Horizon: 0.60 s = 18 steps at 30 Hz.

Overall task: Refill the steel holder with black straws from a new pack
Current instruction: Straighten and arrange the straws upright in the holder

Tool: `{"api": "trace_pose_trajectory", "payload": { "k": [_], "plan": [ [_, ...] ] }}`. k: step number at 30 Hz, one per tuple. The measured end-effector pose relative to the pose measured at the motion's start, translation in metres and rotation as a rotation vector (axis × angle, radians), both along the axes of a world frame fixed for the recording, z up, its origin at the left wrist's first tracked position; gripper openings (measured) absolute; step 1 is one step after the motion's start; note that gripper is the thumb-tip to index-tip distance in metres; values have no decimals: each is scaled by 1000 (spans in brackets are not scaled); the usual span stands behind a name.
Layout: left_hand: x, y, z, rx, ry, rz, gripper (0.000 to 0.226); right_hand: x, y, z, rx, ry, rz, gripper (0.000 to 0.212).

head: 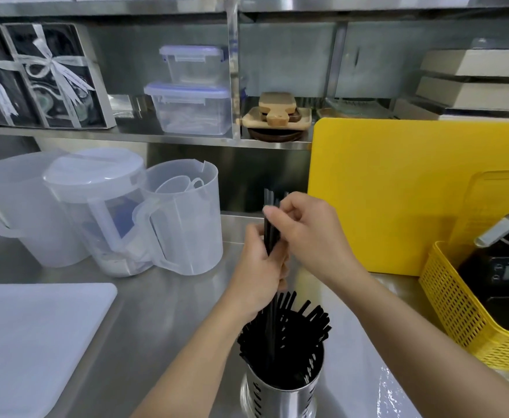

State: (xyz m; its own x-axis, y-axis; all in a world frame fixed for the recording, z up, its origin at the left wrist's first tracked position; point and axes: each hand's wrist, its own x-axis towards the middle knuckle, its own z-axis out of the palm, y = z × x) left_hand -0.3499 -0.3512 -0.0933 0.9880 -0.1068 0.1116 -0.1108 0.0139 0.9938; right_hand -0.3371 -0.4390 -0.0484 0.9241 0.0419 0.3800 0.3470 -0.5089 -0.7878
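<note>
- Across the right of the frame, a yellow cutting board [383,191] leans upright at the back of the steel counter [156,312].
- At lower left, a white cutting board [36,342] lies flat.
- At centre left stand three translucent pitchers; the lidded middle pitcher [96,206] holds something bluish and white, and the open right pitcher [192,230] holds a small measuring cup [176,184].
- At lower right, a yellow basket [452,312] contains a black device with a display [506,282].
- On the shelf at upper centre, two clear lidded boxes [192,108] are stacked; the lower holds pale contents.
- At bottom centre, the slotted steel holder [280,393] is packed with fanned black straws [301,327].
- Above it, the left hand [259,273] is curled around a bundle of straws [269,224], whose lower ends reach into the holder.
- The right hand [304,230] pinches the bundle near its top, fingers curled.
</note>
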Motion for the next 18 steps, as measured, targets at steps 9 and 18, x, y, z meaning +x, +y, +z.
{"api": "trace_pose_trajectory", "payload": {
  "k": [9, 18],
  "plan": [
    [7, 10, -8, 43, 98, -29, 8, 15, -47, 42, 565, -401, -268, 23],
    [18, 11, 10, -735, 481, -36, 37, -8, -42, -41, -365, -795, 100, 24]
  ]
}}
